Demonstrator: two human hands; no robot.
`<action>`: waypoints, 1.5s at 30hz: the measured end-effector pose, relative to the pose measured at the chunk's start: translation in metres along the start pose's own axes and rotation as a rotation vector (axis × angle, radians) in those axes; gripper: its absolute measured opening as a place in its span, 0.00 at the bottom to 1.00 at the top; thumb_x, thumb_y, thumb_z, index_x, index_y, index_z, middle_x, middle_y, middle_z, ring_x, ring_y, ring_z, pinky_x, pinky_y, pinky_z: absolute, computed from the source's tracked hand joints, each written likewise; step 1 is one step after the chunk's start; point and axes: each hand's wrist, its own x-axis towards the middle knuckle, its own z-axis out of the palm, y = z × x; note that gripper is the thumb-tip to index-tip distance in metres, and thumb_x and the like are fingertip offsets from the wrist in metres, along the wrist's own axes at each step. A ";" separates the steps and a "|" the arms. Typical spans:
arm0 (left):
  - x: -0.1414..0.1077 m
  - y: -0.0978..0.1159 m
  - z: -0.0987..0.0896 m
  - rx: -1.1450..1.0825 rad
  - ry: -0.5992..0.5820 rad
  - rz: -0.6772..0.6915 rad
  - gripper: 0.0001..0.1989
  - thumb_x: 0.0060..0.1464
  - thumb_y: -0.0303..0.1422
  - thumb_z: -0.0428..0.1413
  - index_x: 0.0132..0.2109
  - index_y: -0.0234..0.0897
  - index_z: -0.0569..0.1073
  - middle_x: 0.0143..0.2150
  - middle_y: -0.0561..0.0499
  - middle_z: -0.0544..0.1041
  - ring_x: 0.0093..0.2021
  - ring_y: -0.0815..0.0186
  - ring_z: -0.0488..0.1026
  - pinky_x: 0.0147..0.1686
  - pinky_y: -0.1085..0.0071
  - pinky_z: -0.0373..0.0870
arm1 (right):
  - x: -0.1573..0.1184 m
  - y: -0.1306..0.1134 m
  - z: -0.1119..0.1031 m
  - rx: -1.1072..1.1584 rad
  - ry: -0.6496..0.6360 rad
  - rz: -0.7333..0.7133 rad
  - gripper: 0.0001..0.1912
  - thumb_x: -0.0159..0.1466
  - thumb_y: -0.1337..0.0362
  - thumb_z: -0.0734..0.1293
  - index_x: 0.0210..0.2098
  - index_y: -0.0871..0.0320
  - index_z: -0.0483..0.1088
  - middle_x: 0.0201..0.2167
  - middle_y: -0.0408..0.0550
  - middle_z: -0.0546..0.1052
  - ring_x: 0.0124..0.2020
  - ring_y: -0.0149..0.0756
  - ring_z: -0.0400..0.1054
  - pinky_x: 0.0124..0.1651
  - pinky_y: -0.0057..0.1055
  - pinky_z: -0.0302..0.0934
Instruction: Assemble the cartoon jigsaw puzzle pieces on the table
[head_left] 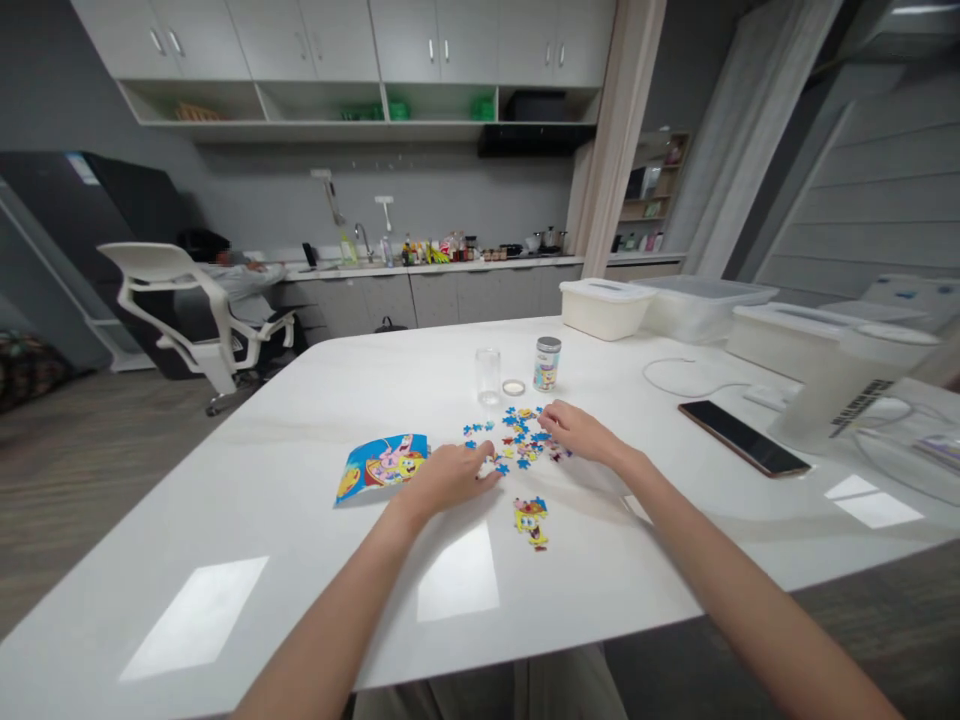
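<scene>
Fingers (551,414) bent; L hand (452,474), R hand (583,432) at puzzle pcs (524,462).

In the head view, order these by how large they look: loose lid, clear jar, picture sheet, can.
1. Picture sheet, clearly largest.
2. Can and clear jar, too alike to rank.
3. Loose lid, smallest.

Both forearms extended fwd, converging — L hand (452,474) palm down, fingers partly curled; R hand (580,432) level w/ forearm, fingers bent inward, hands apart.
</scene>
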 end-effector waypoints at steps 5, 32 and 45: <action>0.001 -0.001 0.000 -0.029 0.188 0.025 0.13 0.62 0.38 0.46 0.45 0.35 0.69 0.43 0.44 0.76 0.44 0.61 0.74 0.40 0.68 0.69 | 0.004 0.014 0.026 0.001 0.234 0.090 0.10 0.66 0.66 0.57 0.38 0.61 0.69 0.38 0.50 0.69 0.41 0.36 0.65 0.47 0.31 0.57; 0.008 0.016 0.024 -0.058 0.372 -0.246 0.20 0.62 0.41 0.43 0.54 0.36 0.67 0.49 0.38 0.73 0.52 0.52 0.68 0.55 0.53 0.59 | -0.002 0.015 0.041 0.218 0.116 -0.043 0.19 0.68 0.60 0.54 0.52 0.61 0.66 0.56 0.56 0.67 0.59 0.38 0.60 0.63 0.36 0.51; 0.014 -0.008 0.066 -0.100 0.195 -0.350 0.26 0.63 0.40 0.43 0.63 0.30 0.61 0.65 0.31 0.61 0.66 0.50 0.56 0.60 0.50 0.56 | -0.006 0.005 0.050 -0.107 -0.042 0.107 0.30 0.69 0.50 0.51 0.64 0.60 0.58 0.68 0.56 0.53 0.69 0.43 0.43 0.68 0.43 0.38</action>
